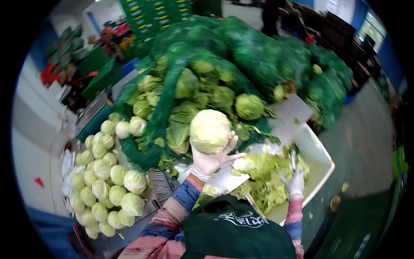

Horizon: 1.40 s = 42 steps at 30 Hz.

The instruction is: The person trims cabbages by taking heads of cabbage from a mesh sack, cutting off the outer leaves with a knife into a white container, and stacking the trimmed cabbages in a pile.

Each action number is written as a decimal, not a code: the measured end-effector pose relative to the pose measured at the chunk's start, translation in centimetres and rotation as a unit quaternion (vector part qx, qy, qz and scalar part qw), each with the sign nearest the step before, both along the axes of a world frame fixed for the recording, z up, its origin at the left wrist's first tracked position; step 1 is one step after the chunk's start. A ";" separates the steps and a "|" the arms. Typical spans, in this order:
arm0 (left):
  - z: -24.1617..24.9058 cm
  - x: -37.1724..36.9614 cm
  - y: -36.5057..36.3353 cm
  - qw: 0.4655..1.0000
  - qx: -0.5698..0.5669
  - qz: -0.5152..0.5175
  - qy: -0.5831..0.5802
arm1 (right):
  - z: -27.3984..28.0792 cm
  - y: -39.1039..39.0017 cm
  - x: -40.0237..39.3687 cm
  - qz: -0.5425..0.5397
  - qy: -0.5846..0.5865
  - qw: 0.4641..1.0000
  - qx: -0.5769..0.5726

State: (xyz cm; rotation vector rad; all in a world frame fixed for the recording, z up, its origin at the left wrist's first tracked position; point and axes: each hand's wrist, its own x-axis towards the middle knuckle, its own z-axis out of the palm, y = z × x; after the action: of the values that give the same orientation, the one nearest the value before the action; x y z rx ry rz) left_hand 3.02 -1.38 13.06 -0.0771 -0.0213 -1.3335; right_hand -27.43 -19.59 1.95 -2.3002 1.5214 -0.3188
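A pale, trimmed cabbage [210, 131] rests in my left hand [210, 160], which wears a white glove and has its fingers spread beneath and beside it. My right hand [295, 183], also gloved, is closed round a knife [293, 159] over the white bin [320, 166]. Loose green leaves [267, 172] fill much of that bin. Behind the held cabbage, a green net bag [161, 129] lies open with untrimmed cabbages [249, 106] inside.
Many pale cabbages [100, 190] are piled at the left, with a brush [161, 187] beside them. Full net bags [263, 52] lie behind. Green crates [157, 17] stand at the back. A person [271, 17] stands at the far right back.
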 end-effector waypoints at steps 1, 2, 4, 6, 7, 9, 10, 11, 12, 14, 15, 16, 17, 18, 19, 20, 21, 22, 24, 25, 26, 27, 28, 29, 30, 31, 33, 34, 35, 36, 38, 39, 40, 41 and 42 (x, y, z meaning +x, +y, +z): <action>0.4 0.7 0.9 0.999 0.038 0.009 -0.009 | -0.2 -0.3 0.2 -0.010 -0.025 0.998 0.065; 0.4 1.9 2.0 0.999 0.033 0.007 -0.009 | -2.0 -0.8 0.6 0.003 -0.027 0.998 0.050; -0.2 3.9 4.7 0.994 0.068 0.051 -0.070 | -6.1 -0.8 2.6 0.085 -0.263 0.954 0.113; -0.9 6.6 7.6 0.974 0.138 0.121 -0.131 | -4.4 1.8 6.5 0.083 -0.239 0.944 0.211; -0.8 7.7 9.2 0.958 0.175 0.159 -0.165 | -6.2 3.5 8.2 0.063 -0.300 0.925 0.222; -1.0 11.0 13.2 0.931 0.196 0.238 -0.195 | -7.5 6.5 11.1 0.107 -0.290 0.910 0.277; -1.1 12.7 15.5 0.923 0.199 0.266 -0.197 | -8.5 7.7 12.1 0.120 -0.308 0.886 0.324; -1.6 14.6 17.6 0.875 0.260 0.319 -0.255 | -9.4 8.9 13.2 0.131 -0.324 0.861 0.370; -3.3 17.1 20.1 0.818 0.309 0.367 -0.317 | -9.3 9.7 13.6 0.075 -0.324 0.838 0.432; -2.2 20.0 25.6 0.799 0.400 0.378 -0.241 | -9.9 9.7 13.4 0.024 -0.318 0.819 0.477; -3.6 23.1 28.7 0.748 0.469 0.381 -0.276 | -11.4 8.6 12.6 0.031 -0.321 0.828 0.459; -1.2 23.8 30.1 0.657 0.572 0.393 -0.293 | -13.0 7.7 12.0 0.052 -0.363 0.844 0.391; -3.7 28.1 33.7 0.576 0.564 0.441 -0.394 | -14.3 6.8 11.2 0.067 -0.402 0.856 0.319; -4.2 30.4 36.4 0.459 0.624 0.477 -0.416 | -14.6 4.5 9.9 0.047 -0.315 0.848 0.424; -3.6 31.7 38.2 0.281 0.666 0.514 -0.463 | -14.2 2.5 8.1 0.025 -0.216 0.825 0.522; -3.9 33.6 41.1 0.154 0.695 0.492 -0.501 | -13.4 1.9 7.5 0.078 -0.184 0.871 0.449; -2.4 34.2 42.6 0.071 0.752 0.427 -0.497 | -12.7 1.5 7.0 0.127 -0.146 0.908 0.372; -0.7 34.3 44.0 -0.014 0.800 0.353 -0.486 | -12.5 1.3 6.4 0.168 -0.162 0.925 0.299; -0.9 35.8 48.2 -0.134 0.821 0.302 -0.466 | -10.8 1.3 5.9 0.202 -0.179 0.936 0.227; -0.9 36.1 50.0 -0.132 0.830 0.272 -0.468 | -8.0 1.5 6.7 0.231 -0.106 0.949 0.185; -0.8 36.5 51.7 -0.131 0.839 0.242 -0.470 | -6.5 1.8 6.9 0.256 -0.032 0.955 0.144; -0.7 36.9 53.6 -0.130 0.846 0.212 -0.472 | -6.8 1.4 6.2 0.252 -0.041 0.964 0.071; -0.6 37.3 54.1 -0.124 0.860 0.195 -0.455 | -5.7 2.5 6.7 0.243 -0.050 0.969 -0.003; -0.5 37.7 54.7 -0.118 0.874 0.177 -0.437 | -4.4 2.9 7.6 0.130 -0.043 0.989 0.050; -1.1 38.2 54.8 -0.128 0.878 0.166 -0.430 | -1.6 4.0 9.2 0.012 -0.031 0.994 0.104; -1.8 38.7 55.0 -0.137 0.883 0.154 -0.422 | -15.0 -3.2 2.6 0.036 -0.083 0.992 0.091; -3.7 40.5 56.3 -0.159 0.861 0.108 -0.471 | -11.0 2.3 7.4 -0.149 -0.323 0.919 0.173; -4.1 41.7 56.9 -0.143 0.877 0.103 -0.447 | -7.9 3.9 9.3 -0.157 -0.309 0.909 0.233; -4.4 43.2 54.9 -0.123 0.893 0.111 -0.419 | -9.7 3.5 10.1 -0.089 -0.289 0.934 0.188; -5.5 44.3 52.0 -0.118 0.878 0.096 -0.453 | -11.9 3.9 10.2 -0.112 -0.299 0.918 0.237; -4.2 43.4 44.2 -0.100 0.684 0.329 -0.644 | -9.2 6.3 14.0 -0.174 -0.351 0.868 0.305; 0.0 38.7 35.2 0.060 0.578 0.385 -0.717 | -9.6 6.5 14.6 -0.179 -0.359 0.856 0.325; 2.1 34.4 27.9 0.053 0.521 0.388 -0.758 | -9.7 6.7 14.9 -0.166 -0.355 0.863 0.320; 3.4 30.5 21.9 0.154 0.451 0.397 -0.785 | -10.3 6.6 14.8 -0.150 -0.349 0.869 0.316; 5.8 26.4 16.5 0.123 0.382 0.346 -0.848 | -12.4 4.9 13.5 -0.133 -0.360 0.865 0.324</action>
State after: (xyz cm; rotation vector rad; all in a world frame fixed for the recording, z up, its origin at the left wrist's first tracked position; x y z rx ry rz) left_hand 29.42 15.13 18.82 2.1674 -1.1667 0.4252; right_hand -13.96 -14.65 -10.47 -1.2368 1.2635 -0.5575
